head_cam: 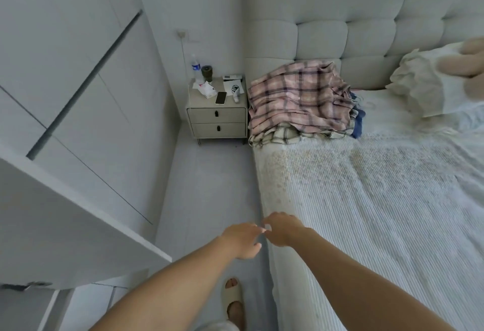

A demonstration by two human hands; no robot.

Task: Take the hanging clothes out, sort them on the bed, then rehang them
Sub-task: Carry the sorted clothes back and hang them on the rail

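Note:
A pile of clothes (301, 100) lies on the bed (379, 199) by the headboard, a pink plaid shirt on top, a green-checked piece and something blue under it. My left hand (242, 239) and my right hand (281, 228) are stretched out side by side over the near edge of the bed, fingertips almost meeting. Both have loosely bent fingers and hold nothing. The pile is far ahead of both hands.
An open white wardrobe door (78, 226) juts in at the left. A bedside cabinet (217, 118) with a phone, a bottle and papers stands beyond the narrow floor strip. A frilled white pillow (424, 87) lies at the bed's far right. My slippered foot (231, 296) is below.

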